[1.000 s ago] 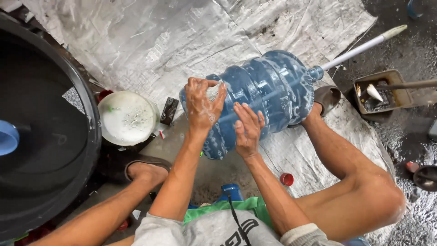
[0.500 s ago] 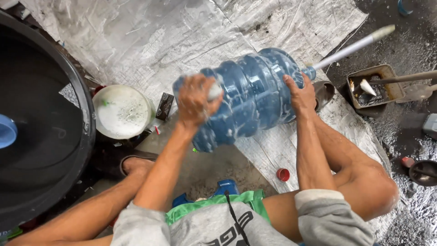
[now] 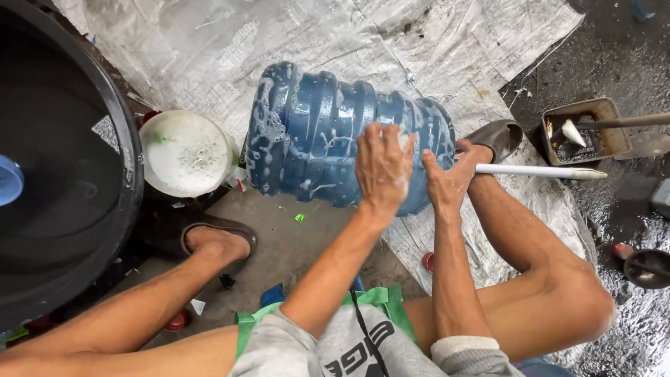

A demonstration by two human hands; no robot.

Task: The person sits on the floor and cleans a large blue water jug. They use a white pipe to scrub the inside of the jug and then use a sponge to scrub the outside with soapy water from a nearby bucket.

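Wet concrete floor, grey tarp (image 3: 174,42) spread far. I log the blue jug (image 3: 328,132) lying on its side, soapy, mid-scene. Left hand (image 3: 382,167) spread flat on its near wall; right hand (image 3: 448,180) grips the neck end. Foamy bowl (image 3: 185,153) left, black tub (image 3: 63,174) beyond it.

A wet grey concrete floor (image 3: 307,251) carries a crumpled white woven plastic sheet (image 3: 293,35) spread across its upper part. On the floor rest a large black round tub (image 3: 105,230), a white bucket of soapy water (image 3: 185,153) just beside it, and a small rectangular brown tray (image 3: 607,115) at the right. A big ribbed blue plastic water jug (image 3: 314,139) lies on its side, partly over the sheet.
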